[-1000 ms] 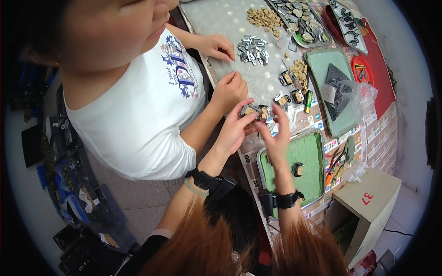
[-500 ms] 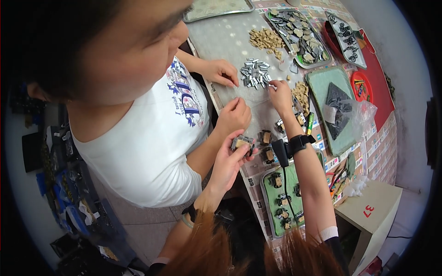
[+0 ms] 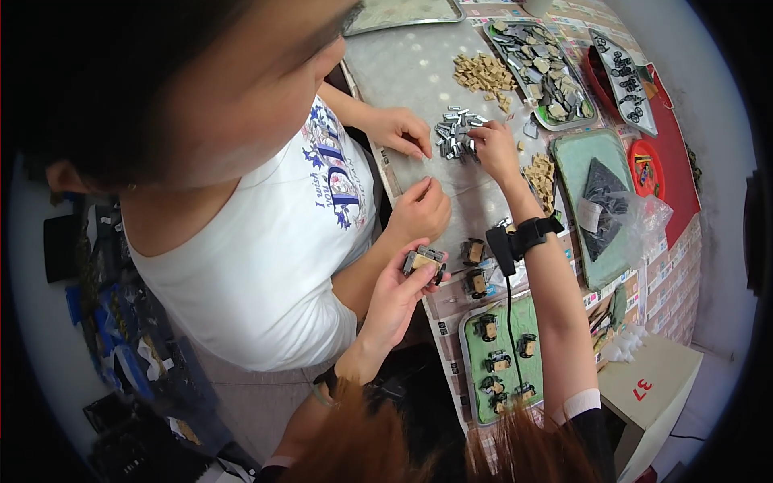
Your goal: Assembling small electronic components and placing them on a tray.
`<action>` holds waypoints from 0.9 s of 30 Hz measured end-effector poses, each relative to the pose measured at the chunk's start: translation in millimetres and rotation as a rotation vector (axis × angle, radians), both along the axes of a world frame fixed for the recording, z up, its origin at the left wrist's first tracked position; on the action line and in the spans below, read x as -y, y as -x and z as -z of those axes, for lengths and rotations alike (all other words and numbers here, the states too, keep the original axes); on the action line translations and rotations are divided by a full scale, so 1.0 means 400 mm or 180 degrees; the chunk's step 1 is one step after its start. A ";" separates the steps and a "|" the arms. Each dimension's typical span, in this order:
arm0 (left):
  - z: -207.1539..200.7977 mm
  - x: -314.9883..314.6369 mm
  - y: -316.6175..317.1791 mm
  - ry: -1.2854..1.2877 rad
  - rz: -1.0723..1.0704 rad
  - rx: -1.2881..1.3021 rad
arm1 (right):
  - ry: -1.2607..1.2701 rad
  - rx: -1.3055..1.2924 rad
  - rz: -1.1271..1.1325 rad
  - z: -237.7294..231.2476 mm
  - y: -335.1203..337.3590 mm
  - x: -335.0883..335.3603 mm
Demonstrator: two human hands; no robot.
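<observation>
Head view: our left hand (image 3: 398,294) is closed around a small grey-and-tan block part (image 3: 424,262), held just off the near-left edge of the table (image 3: 419,72). Our right hand (image 3: 493,149), a black wrist strap (image 3: 527,237) behind it, reaches far across; its fingertips (image 3: 475,135) are pinched together in the pile of small silver metal pieces (image 3: 452,137) near the table's middle. Whether they grip a piece, we cannot tell. Block part and pile lie well apart. Two similar block parts (image 3: 473,266) sit on the table just right of our left hand. Another person's two hands (image 3: 403,129) rest beside the pile. Green tray (image 3: 471,378) at the near edge holds more assembled parts.
</observation>
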State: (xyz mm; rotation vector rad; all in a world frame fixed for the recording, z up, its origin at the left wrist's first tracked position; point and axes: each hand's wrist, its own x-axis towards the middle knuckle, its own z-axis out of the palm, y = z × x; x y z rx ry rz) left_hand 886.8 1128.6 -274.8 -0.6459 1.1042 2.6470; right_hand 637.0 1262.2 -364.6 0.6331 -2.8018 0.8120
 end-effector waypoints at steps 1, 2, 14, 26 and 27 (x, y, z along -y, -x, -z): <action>0.002 -0.001 0.003 -0.0003 -0.0004 -0.0006 | -0.0003 0.0003 -0.0005 -0.001 -0.003 -0.009; 0.006 -0.002 0.006 -0.0008 -0.0006 -0.0004 | 0.0186 -0.0041 0.0112 -0.001 -0.008 -0.019; -0.012 -0.001 0.004 -0.0020 -0.0050 0.0048 | 0.0323 -0.0110 0.0229 0.007 -0.022 0.056; 0.000 0.007 0.003 0.0011 -0.0108 0.0110 | 0.0260 -0.0021 0.0245 0.027 0.004 0.067; -0.002 0.004 0.003 0.0010 -0.0100 0.0110 | 0.0256 -0.0068 0.0394 0.030 0.012 0.071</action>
